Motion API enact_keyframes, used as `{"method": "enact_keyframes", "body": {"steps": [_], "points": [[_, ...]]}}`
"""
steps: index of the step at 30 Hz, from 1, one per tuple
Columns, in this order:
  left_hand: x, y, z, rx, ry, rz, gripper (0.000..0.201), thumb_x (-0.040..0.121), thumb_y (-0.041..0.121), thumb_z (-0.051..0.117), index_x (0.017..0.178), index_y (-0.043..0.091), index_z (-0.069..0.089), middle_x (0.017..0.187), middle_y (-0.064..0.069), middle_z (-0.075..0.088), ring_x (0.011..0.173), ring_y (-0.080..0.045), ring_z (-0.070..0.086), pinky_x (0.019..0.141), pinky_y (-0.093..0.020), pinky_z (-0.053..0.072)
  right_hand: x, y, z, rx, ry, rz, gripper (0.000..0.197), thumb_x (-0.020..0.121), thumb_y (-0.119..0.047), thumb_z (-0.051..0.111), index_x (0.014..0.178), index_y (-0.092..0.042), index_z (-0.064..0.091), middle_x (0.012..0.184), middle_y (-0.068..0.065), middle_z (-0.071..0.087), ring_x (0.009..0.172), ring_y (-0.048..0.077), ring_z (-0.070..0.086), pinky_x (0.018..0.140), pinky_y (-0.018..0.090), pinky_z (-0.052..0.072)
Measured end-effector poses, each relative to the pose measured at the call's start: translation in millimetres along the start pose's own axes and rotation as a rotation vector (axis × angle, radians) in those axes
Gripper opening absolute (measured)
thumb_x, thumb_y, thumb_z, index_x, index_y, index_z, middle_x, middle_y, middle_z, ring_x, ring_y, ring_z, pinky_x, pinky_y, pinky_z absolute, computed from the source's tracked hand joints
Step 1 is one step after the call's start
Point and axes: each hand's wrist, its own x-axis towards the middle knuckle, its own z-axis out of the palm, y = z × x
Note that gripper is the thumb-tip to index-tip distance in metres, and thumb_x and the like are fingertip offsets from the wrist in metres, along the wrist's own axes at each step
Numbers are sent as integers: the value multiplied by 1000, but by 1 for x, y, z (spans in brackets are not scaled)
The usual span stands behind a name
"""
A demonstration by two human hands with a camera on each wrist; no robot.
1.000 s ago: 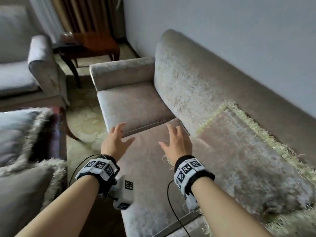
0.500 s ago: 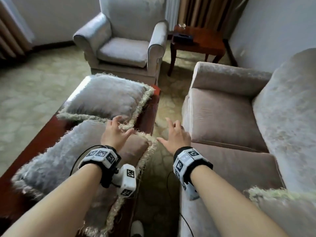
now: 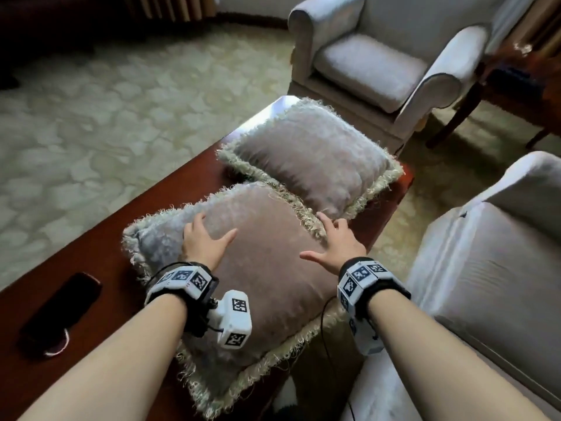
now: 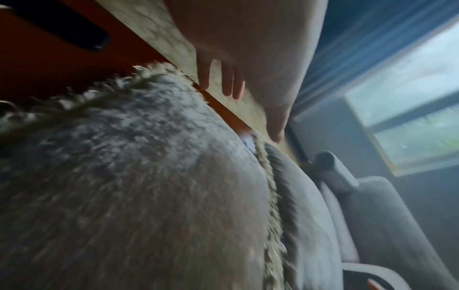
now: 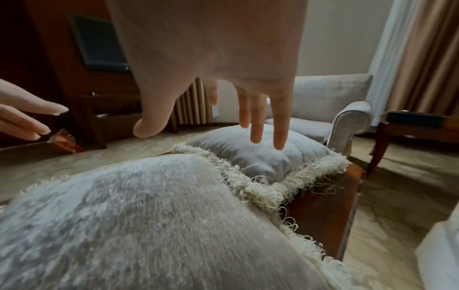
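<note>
The near cushion (image 3: 267, 268) lies flat on the coffee table (image 3: 100, 238), and both hands hover over its far half. The left hand (image 3: 203, 241) is at its 11 o'clock and the right hand (image 3: 337, 241) at its 2 o'clock edge; both are spread, fingers straight, holding nothing.

It looks plump, soft and light but bulky, with a plush cover that probably slides under a flat palm. The looped fringe (image 3: 306, 217) would likely pull or snag, so the better hold is on two opposite sides, with fingers tucked beneath the seam.

The head view leaves contact unclear. The wrist views show air between the fingers (image 5: 255, 121) and the pile.

Past the hands, the far cushion (image 3: 312, 159) lies at 1 o'clock, its fringe touching the near one's. A dark case (image 3: 60, 308) lies at 8 o'clock on the table, the sofa (image 3: 491, 268) stands at 3 o'clock, and an armchair (image 3: 370, 65) at 12.
</note>
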Motion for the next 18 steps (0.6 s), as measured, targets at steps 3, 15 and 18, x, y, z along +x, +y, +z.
{"method": "enact_keyframes", "body": {"steps": [3, 15, 18], "points": [[14, -29, -3, -67, 57, -133, 90, 70, 41, 77, 142, 13, 29, 143, -22, 31, 133, -34, 33, 111, -46, 28, 42, -2, 21, -24, -96, -36, 109, 63, -71, 65, 148, -38, 4, 141, 9, 29, 132, 27, 35, 100, 45, 43], [27, -122, 35, -238, 72, -628, 139, 51, 50, 86, 148, 29, -12, 155, -21, 13, 143, -34, 17, 116, -45, 17, 131, 11, 79, -122, -291, -11, 135, 47, -83, 61, 147, -34, -15, 150, 15, 24, 140, 29, 26, 109, 45, 33], [30, -130, 39, -279, 52, -692, 152, 33, 60, 83, 144, 37, -17, 154, -19, 21, 138, -37, 28, 115, -45, 21, 139, 13, 84, -118, -330, -14, 136, 48, -82, 64, 147, -33, -17, 142, 14, 32, 133, 29, 34, 106, 42, 37]]}}
